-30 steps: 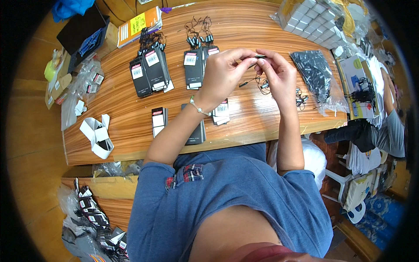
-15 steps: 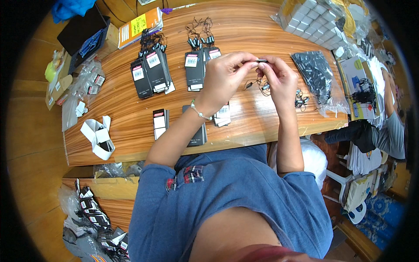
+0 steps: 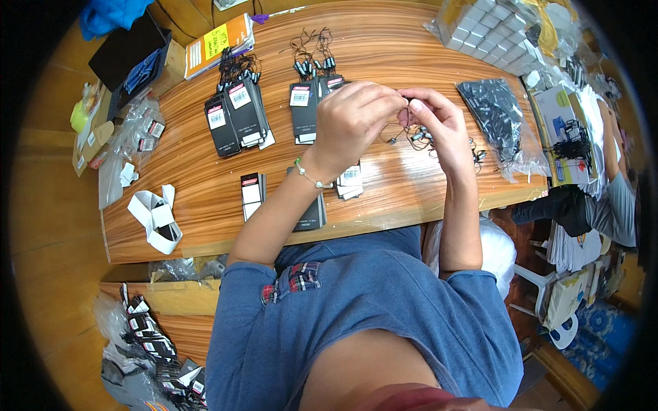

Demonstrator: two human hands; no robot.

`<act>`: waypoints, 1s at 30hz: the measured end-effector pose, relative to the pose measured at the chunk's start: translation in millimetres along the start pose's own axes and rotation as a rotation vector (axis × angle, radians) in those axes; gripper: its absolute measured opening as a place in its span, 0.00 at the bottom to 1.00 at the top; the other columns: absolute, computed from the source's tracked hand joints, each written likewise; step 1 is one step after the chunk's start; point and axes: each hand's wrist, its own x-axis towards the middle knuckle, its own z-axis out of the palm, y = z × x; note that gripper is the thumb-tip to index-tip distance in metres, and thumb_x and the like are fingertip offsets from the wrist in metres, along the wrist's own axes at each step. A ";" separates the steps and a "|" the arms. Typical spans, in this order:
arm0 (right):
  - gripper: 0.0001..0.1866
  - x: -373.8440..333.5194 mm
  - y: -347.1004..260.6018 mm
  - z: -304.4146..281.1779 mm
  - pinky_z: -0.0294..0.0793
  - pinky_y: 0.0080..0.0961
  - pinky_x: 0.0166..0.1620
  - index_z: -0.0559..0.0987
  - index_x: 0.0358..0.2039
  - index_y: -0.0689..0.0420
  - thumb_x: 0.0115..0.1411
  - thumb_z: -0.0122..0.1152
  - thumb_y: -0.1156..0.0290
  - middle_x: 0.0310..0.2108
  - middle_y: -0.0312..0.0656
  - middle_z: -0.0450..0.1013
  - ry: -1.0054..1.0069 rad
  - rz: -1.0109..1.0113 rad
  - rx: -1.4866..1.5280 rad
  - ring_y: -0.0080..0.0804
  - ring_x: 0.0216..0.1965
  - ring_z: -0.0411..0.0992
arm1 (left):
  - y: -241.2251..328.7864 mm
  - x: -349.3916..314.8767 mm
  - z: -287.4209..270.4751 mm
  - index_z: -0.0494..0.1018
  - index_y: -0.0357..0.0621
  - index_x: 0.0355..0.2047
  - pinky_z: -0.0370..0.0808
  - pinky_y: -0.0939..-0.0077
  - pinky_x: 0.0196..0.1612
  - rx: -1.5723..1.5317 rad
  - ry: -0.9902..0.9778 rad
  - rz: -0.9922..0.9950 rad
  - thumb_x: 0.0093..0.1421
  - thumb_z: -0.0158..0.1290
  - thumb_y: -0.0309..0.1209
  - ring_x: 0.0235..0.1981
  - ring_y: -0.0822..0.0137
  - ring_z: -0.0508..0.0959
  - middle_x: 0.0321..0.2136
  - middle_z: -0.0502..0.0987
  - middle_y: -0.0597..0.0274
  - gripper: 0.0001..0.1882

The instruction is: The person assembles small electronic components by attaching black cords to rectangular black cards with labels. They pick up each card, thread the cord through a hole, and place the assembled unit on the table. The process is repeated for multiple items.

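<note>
The left hand (image 3: 349, 120) and right hand (image 3: 442, 125) meet above the counter (image 3: 401, 188), fingertips clamped on a small, thin, dark piece (image 3: 409, 101); fingers hide most of it, and what shows is too slight to identify. Beyond, black tags (image 3: 304, 125) lie partly behind the left hand.

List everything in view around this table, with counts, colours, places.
Table: one, brown, centre
Tag stacks: several, black, centre
Corded pieces: several, dark, centre right
Plastic bag: one, clear, table right
Boxes: many, white, far right
Paper strip: one, white, table left
Notebook: one, orange, far left
Co-worker's sleeve: one, grey, right edge
Small piece: one, dark, between fingertips
Shirt: one, blue, lower centre
Left hand: one, bare, above table
Right hand: one, bare, above table
</note>
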 end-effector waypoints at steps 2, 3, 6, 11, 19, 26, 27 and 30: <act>0.10 -2.1 -0.6 0.1 0.70 0.16 0.35 0.75 0.37 0.64 0.58 0.55 0.71 0.28 0.37 0.73 0.032 0.033 0.065 0.20 0.30 0.70 | 0.6 4.2 -2.6 0.76 0.44 0.25 0.72 0.73 0.34 0.060 -0.015 0.087 0.44 0.56 0.24 0.30 0.64 0.76 0.27 0.77 0.65 0.06; 0.09 -3.2 0.4 0.4 0.69 0.15 0.34 0.76 0.36 0.63 0.58 0.55 0.71 0.28 0.36 0.73 0.063 0.052 0.118 0.19 0.30 0.70 | 1.5 6.0 -3.7 0.76 0.45 0.25 0.72 0.72 0.35 0.090 -0.021 0.130 0.43 0.55 0.24 0.31 0.65 0.76 0.27 0.77 0.66 0.06; 0.05 -7.2 10.6 -2.2 0.67 0.14 0.35 0.75 0.32 0.57 0.58 0.55 0.70 0.31 0.33 0.72 0.121 0.076 0.213 0.18 0.33 0.68 | 4.5 6.8 -2.9 0.76 0.46 0.25 0.72 0.71 0.37 0.151 -0.046 0.271 0.44 0.54 0.25 0.32 0.64 0.76 0.27 0.76 0.66 0.05; 0.06 15.1 -3.6 -19.1 0.68 0.28 0.42 0.73 0.32 0.58 0.58 0.55 0.70 0.33 0.37 0.71 0.474 -0.305 0.501 0.25 0.35 0.68 | 0.3 -2.1 4.8 0.76 0.44 0.28 0.73 0.75 0.33 -0.062 -0.092 0.099 0.46 0.55 0.24 0.29 0.66 0.76 0.27 0.77 0.63 0.07; 0.05 54.1 -29.3 1.0 0.68 0.30 0.43 0.71 0.36 0.59 0.60 0.50 0.74 0.24 0.37 0.67 0.037 -0.436 0.477 0.25 0.28 0.65 | -2.2 -12.6 -18.1 0.73 0.41 0.42 0.73 0.80 0.36 -0.246 -0.125 -0.355 0.54 0.53 0.25 0.33 0.70 0.76 0.34 0.77 0.60 0.14; 0.09 64.5 -70.1 -3.3 0.73 0.30 0.41 0.71 0.39 0.68 0.57 0.49 0.81 0.29 0.50 0.72 0.017 -0.693 0.306 0.35 0.33 0.72 | -32.0 -71.3 -155.8 0.71 0.42 0.46 0.69 0.77 0.48 -0.132 -0.324 -0.891 0.54 0.54 0.30 0.42 0.70 0.73 0.41 0.74 0.61 0.18; 0.09 66.6 -70.2 -10.1 0.74 0.31 0.42 0.70 0.39 0.70 0.56 0.48 0.82 0.29 0.53 0.72 0.034 -0.737 0.273 0.36 0.33 0.72 | -29.9 -81.0 -175.3 0.71 0.43 0.46 0.68 0.76 0.47 -0.004 -0.513 -0.970 0.52 0.57 0.31 0.41 0.70 0.72 0.39 0.74 0.61 0.20; 0.13 68.3 -65.9 -18.3 0.73 0.28 0.41 0.68 0.43 0.72 0.56 0.49 0.82 0.28 0.53 0.72 -0.032 -0.704 0.229 0.35 0.31 0.72 | -16.0 -110.8 -186.6 0.74 0.45 0.42 0.67 0.71 0.49 0.120 -0.610 -1.068 0.38 0.65 0.35 0.43 0.64 0.68 0.37 0.68 0.62 0.27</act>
